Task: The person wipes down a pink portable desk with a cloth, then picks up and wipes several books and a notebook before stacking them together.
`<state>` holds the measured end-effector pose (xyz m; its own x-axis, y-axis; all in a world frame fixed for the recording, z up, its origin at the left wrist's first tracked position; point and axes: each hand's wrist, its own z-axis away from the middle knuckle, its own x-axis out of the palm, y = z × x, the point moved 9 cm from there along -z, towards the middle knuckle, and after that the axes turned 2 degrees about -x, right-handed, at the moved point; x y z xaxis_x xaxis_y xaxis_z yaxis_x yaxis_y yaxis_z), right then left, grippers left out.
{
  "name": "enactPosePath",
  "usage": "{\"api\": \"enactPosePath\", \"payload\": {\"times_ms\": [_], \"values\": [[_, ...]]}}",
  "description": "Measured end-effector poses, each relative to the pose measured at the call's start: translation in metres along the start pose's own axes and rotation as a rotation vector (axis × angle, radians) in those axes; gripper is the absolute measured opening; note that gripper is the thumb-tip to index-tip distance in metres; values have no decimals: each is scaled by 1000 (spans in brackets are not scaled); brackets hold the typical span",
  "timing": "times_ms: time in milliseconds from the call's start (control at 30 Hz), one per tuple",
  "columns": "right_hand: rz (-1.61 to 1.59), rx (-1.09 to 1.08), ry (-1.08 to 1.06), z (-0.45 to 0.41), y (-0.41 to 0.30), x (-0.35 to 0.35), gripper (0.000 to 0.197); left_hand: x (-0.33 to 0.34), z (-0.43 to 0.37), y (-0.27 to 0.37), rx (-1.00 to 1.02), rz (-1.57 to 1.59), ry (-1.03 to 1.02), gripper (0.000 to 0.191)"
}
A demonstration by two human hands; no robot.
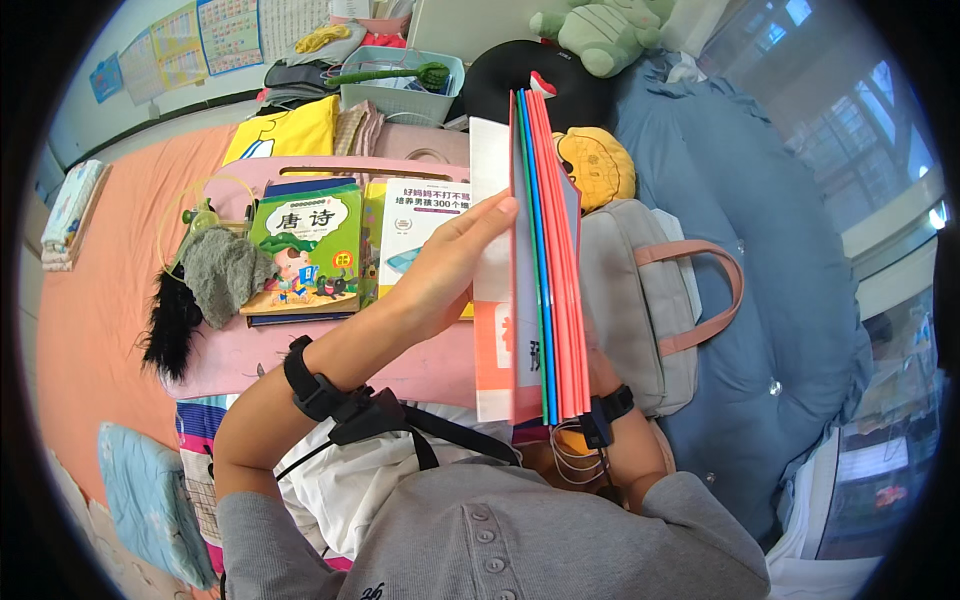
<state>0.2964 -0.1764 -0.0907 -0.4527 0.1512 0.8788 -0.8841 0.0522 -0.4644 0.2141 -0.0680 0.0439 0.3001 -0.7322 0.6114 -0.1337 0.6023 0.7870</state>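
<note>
In front of my chest a stack of thin plastic folders (561,285) stands on edge, with pink, blue and green spines facing up at me. A white booklet with an orange block (495,382) lies along its left side. My left hand (450,259) grips the stack from the left, thumb on the red edge and fingers hidden below. Behind the right side, my right hand (598,367) supports the stack; most of it is hidden. Left of them, a green children's book (307,251) and a white-covered book (420,225) lie on a pink lap table (405,367).
A grey bag with pink handles (626,315) stands at my right against a blue cushion (750,225). A grey fluffy cloth (225,270) lies on the table's left. Behind are a yellow plush (600,169), a black neck pillow (502,75) and a teal basket (397,97).
</note>
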Motion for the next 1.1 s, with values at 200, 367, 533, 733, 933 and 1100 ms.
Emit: {"api": "enactPosePath", "payload": {"times_ms": [200, 367, 533, 733, 933, 1100], "values": [[-56, -13, -66, -1, -6, 9, 53, -21, 2, -20, -215, -6, 180, 33], [-108, -14, -113, -1, -8, 16, 53, -23, -6, -18, -97, 43, 111, 33], [-136, -5, -139, 8, -11, 14, 53, -20, -6, -14, -134, 28, 104, 31], [562, -67, 328, 15, -42, -6, 53, -48, -13, -23, -110, -153, 119, 31], [461, -134, 399, 17, -49, -25, 48, -33, -7, 47, 134, -195, 116, 36], [489, -200, 387, 22, -55, -32, 44, -92, 25, 110, 372, -530, 343, 31]]}}
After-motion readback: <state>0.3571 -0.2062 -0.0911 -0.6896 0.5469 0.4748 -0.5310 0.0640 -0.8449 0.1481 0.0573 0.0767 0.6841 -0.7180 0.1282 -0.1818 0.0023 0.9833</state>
